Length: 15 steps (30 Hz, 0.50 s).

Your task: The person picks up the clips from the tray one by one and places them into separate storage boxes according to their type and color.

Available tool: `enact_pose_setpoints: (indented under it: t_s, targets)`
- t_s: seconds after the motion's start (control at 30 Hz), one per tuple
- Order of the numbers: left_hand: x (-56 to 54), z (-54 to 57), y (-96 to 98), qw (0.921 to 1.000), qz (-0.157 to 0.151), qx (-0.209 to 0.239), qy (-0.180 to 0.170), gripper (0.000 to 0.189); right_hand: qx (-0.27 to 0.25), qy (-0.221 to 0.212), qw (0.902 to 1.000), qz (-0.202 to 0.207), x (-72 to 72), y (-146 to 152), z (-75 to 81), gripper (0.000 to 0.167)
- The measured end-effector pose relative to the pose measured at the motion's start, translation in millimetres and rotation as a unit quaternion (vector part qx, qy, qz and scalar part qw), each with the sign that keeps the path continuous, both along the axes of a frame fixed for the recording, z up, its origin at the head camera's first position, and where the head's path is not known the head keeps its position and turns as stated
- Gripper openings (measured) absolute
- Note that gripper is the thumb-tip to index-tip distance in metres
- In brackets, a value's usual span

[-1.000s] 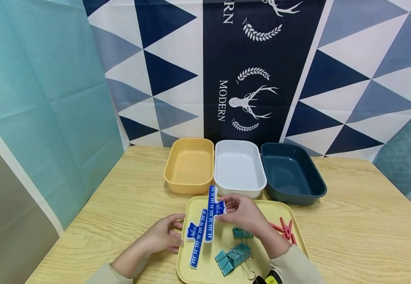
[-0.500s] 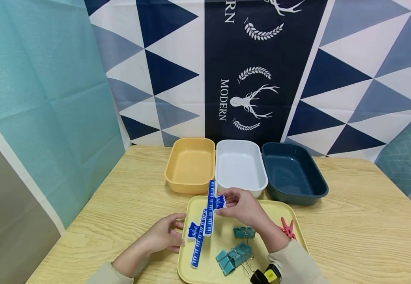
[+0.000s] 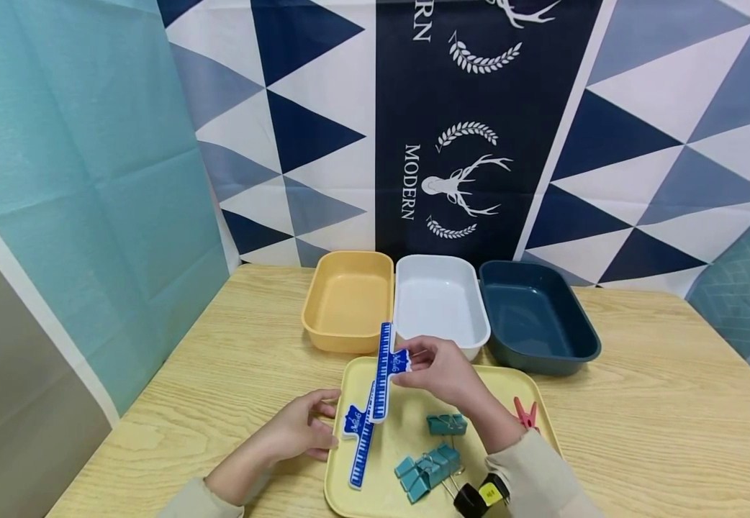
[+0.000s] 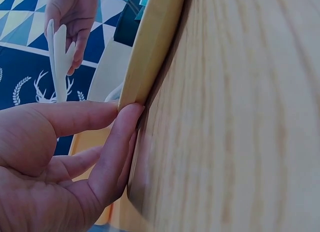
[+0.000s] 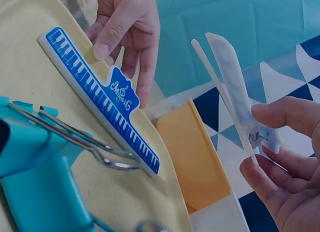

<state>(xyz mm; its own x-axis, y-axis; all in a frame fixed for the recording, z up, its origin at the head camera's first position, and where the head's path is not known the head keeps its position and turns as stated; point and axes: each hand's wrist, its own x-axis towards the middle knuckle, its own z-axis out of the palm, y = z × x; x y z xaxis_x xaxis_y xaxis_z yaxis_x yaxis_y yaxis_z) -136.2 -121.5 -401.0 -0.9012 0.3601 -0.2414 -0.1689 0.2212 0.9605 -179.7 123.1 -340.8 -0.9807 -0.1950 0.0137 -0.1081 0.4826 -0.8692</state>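
While the left hand [image 3: 302,428] pinches the left rim of the yellow tray [image 3: 509,388], the right hand [image 3: 443,378] pinches the handle of a raised piano-print clip [image 3: 383,374], its plates spread apart, above the tray's far-left area. A second clip [image 3: 361,455] lies at the tray's left side. Teal binder clips [image 3: 433,467] occupy the tray's middle; a red clothespin [image 3: 526,413] lies at its right. Beyond the tray stand orange [image 3: 349,298], white [image 3: 441,302] and dark blue bins [image 3: 537,309].

Two piano-print clips [image 3: 383,370], three bins [image 3: 441,306], one yellow tray [image 3: 511,388].
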Motion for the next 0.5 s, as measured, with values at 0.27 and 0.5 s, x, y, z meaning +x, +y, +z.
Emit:
enact_pose_setpoints:
  t_s: [0.27,0.5]
  targets:
    - [-0.8,-0.5,0.8,1.0,0.0,0.003,-0.003,0.075,-0.004,0.004,1.0,0.001,-7.2,-3,2.4,0.036]
    - [-1.0,-0.1,0.7,1.0,-0.001,0.005,-0.004,0.075,-0.003,0.005,1.0,-0.002,-12.1,-5,4.7,0.037]
